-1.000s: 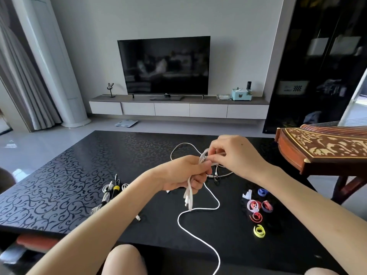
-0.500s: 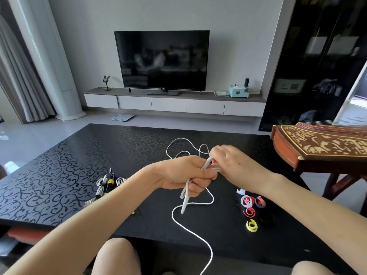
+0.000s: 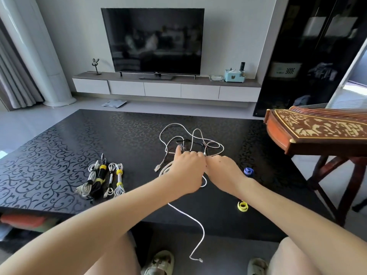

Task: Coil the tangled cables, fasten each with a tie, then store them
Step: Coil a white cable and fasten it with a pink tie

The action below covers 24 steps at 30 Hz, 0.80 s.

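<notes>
A tangle of white and dark cables [image 3: 191, 138] lies on the black patterned table [image 3: 79, 143]. My left hand [image 3: 187, 168] is curled over it and holds looped white cable [image 3: 165, 169] at its left side. Touching it, my right hand [image 3: 223, 170] pinches a strand at the tangle's near edge. One long white tail [image 3: 195, 219] runs off the table's front edge and hangs between my knees. Several coiled cables bound with yellow ties [image 3: 103, 179] lie side by side at the left. A blue tie [image 3: 248, 172] and a yellow tie [image 3: 242, 206] lie right of my right forearm.
A wooden zither on a stand [image 3: 317, 132] juts over the table's right end. Beyond the table are a TV [image 3: 153, 38] on a low white cabinet [image 3: 164, 88], a bathroom scale [image 3: 114, 103] on the floor and a dark glass cabinet [image 3: 309, 56].
Both hands have dropped from mid-air to the tabletop and moved forward onto the tangle. The view has tilted down, so the hanging cable end and my feet now show.
</notes>
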### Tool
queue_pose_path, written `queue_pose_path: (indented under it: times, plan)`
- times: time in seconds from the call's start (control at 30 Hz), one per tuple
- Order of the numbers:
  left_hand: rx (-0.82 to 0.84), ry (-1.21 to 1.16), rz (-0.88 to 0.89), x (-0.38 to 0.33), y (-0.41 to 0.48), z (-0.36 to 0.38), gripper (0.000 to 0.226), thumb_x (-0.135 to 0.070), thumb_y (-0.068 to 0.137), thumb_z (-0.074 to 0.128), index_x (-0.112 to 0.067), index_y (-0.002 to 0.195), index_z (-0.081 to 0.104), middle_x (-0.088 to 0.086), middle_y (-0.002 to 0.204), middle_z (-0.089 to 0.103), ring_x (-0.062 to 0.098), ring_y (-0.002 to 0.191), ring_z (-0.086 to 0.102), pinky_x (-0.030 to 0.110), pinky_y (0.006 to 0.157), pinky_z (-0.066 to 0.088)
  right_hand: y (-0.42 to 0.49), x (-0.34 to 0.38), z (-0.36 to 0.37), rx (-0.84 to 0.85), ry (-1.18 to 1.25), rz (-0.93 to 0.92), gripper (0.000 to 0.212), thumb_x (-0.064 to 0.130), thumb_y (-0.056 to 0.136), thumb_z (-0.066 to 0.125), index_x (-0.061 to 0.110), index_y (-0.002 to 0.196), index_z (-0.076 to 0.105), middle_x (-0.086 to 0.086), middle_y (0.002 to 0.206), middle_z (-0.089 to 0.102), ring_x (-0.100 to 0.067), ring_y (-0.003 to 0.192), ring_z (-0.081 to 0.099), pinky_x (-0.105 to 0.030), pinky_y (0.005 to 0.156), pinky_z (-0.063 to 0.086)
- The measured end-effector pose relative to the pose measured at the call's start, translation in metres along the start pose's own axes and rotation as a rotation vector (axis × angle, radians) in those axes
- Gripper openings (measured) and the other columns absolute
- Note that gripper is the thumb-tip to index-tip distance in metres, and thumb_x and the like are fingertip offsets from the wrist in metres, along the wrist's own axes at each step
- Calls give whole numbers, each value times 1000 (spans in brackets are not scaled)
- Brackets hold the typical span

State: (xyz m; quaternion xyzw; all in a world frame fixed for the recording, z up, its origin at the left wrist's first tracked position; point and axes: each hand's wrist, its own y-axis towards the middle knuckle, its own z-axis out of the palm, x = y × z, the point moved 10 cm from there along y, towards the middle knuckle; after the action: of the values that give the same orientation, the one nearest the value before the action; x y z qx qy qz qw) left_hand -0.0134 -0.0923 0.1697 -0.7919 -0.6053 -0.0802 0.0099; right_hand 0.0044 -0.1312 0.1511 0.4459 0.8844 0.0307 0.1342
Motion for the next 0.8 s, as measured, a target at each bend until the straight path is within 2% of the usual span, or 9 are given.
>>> queue_pose_path:
  times: [0.1,0.17,0.23,0.3,0.47,0.57,0.63,0.73,0.8]
  plan:
    - [-20,42,44,-15,0,15,31,-11,86,52,-5,117,47,8,116,55,27,111,52,43,110,22,-3,-4,16,109,281,93,19,8,95,39,7,101,57,-12,105,65,-33,97,61,-33,68,37]
    - [-9,-32,62,-15,-3,23,25,-7,87,49,-5,112,45,12,113,56,29,104,56,34,89,37,-8,-13,24,156,451,186,25,21,98,42,11,76,50,-12,91,63,-32,84,59,-31,63,33]
    - [47,-240,54,-12,-5,37,12,-4,89,43,-8,101,42,13,101,58,34,94,58,32,68,35,-14,-17,33,177,545,233,37,36,97,46,14,67,43,-3,75,53,-25,71,51,-31,59,31]
    - [85,-420,28,-10,-6,50,1,-9,94,39,-10,95,40,11,90,57,34,88,57,32,64,31,-18,-17,38,185,497,199,38,40,97,46,16,68,41,1,71,49,-23,69,49,-33,58,30]
    - [103,-426,158,-30,-8,66,36,-42,100,32,-20,73,38,-6,65,42,16,59,41,30,63,27,-30,-12,48,154,186,1,22,30,97,44,20,77,43,-2,79,63,-26,76,59,-31,62,28]
    - [118,-415,219,-38,-6,76,37,-40,102,28,-14,86,48,-7,65,43,19,66,43,28,63,27,-42,-22,71,367,529,58,39,45,89,57,28,56,44,9,55,50,-6,55,47,-23,56,33]
    - [65,-481,192,-36,-3,77,30,-33,103,31,-18,81,46,-8,63,43,17,64,43,27,60,25,-55,-28,81,534,882,148,27,42,79,70,34,56,58,13,54,55,-1,54,49,-13,55,36]
    - [14,-698,-34,-4,7,86,35,-30,102,32,-23,69,43,-8,61,43,8,57,40,28,55,23,-67,-83,86,334,1054,370,6,24,78,75,28,82,71,13,77,68,-6,79,62,-29,81,48]
    - [3,-949,-223,21,14,99,38,-30,101,34,-21,65,43,-8,60,42,9,53,36,26,51,26,-84,-125,94,168,793,545,6,23,83,69,23,89,72,9,90,70,-12,91,64,-33,86,48]
